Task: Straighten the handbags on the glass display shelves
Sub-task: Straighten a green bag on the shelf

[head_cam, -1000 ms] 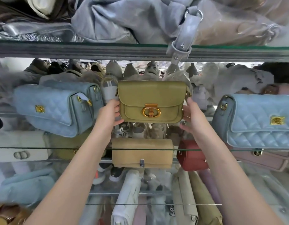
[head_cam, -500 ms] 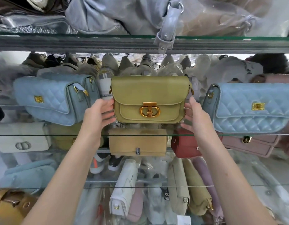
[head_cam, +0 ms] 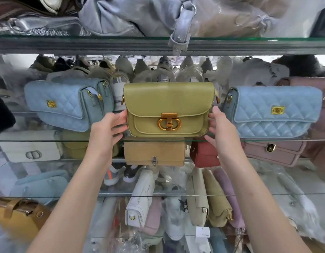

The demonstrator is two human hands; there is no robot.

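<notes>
Since the earlier frames, the gap between the base of the olive-green handbag (head_cam: pixel 167 105) and the front edge of its glass shelf (head_cam: pixel 48 141) has narrowed, with both hands staying at the bag's ends. Head view: the handbag stands upright on the middle shelf, flap forward, its gold clasp (head_cam: pixel 169 122) facing the camera. The left hand (head_cam: pixel 107 126) lies against the bag's left end, fingers extended and slightly spread, their tips touching the side panel. The right hand (head_cam: pixel 219 126) mirrors it at the right end, fingers straight against the bag, thumb low near the shelf edge; neither hand curls round the bag. A pale blue quilted bag (head_cam: pixel 67 105) sits just beside the handbag on the left, angled with one end turned forward. A second blue quilted bag (head_cam: pixel 273 110) sits near it on the right, facing front. On the shelf below, a tan bag (head_cam: pixel 154 152) stands directly under the handbag, with a red bag (head_cam: pixel 203 154) just beside it. A grey strap (head_cam: pixel 180 31) hangs over the upper shelf's edge.
</notes>
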